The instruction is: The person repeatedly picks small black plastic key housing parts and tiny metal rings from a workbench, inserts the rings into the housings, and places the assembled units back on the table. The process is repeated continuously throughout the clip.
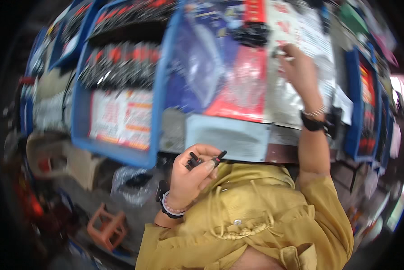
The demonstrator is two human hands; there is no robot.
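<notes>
My left hand (187, 180), low and in front of my body, is closed around several short black pen-like sticks (221, 156), one with a thin red band. Their exact kind is too small to tell. Over the far right part of the table, my right hand (298, 74) reaches above a whitish printed sheet (280, 33). Motion blurs its fingers, so whether they hold anything cannot be made out. A small pile of black pieces (250, 35) lies left of it, above a red plastic-covered sheet (240, 83).
A blue crate (156, 112) at left holds rows of black, red-ended pieces in clear wrap (121, 67) and printed cards (121, 117). Another blue crate (352, 112) stands at right. A pale board (226, 135) lines the table's near edge. An orange stool (106, 227) stands on the floor.
</notes>
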